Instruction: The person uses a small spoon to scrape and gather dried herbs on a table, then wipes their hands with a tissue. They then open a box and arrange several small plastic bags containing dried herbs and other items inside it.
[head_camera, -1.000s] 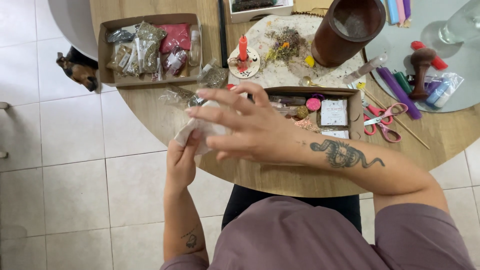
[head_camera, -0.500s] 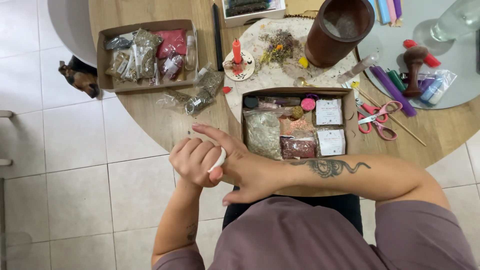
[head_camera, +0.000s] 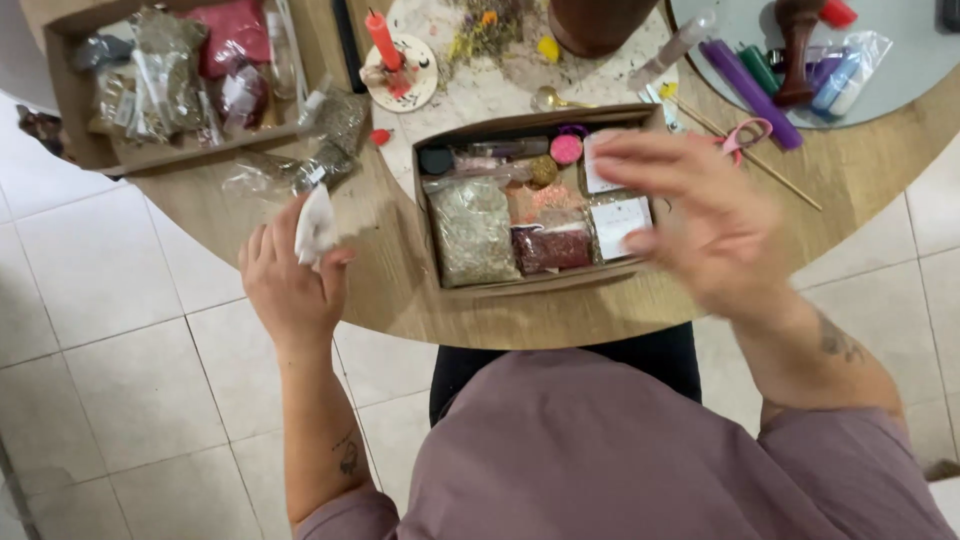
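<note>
My left hand (head_camera: 290, 285) is at the near left edge of the round wooden table (head_camera: 390, 290), its fingers closed on a small white packet (head_camera: 316, 228). My right hand (head_camera: 700, 215) hovers blurred over the right end of an open cardboard box (head_camera: 480, 128), fingers spread and holding nothing. That box holds bags of dried herbs (head_camera: 472, 232), a dark red bag (head_camera: 553, 248), white cards (head_camera: 620, 222), and small round pink and black tins.
A second cardboard box (head_camera: 75, 120) of plastic bags sits at far left, with loose clear bags (head_camera: 300, 165) beside it. A red candle (head_camera: 384, 42) stands on a small round dish. Pink scissors (head_camera: 748, 133), a wooden stick, purple candles (head_camera: 752, 92) and a grey tray (head_camera: 900, 60) lie to the right. White floor tiles lie below.
My hands have parted: the right one left the left hand and swung right over the box. The left keeps the white packet and has lifted it near the table edge.
</note>
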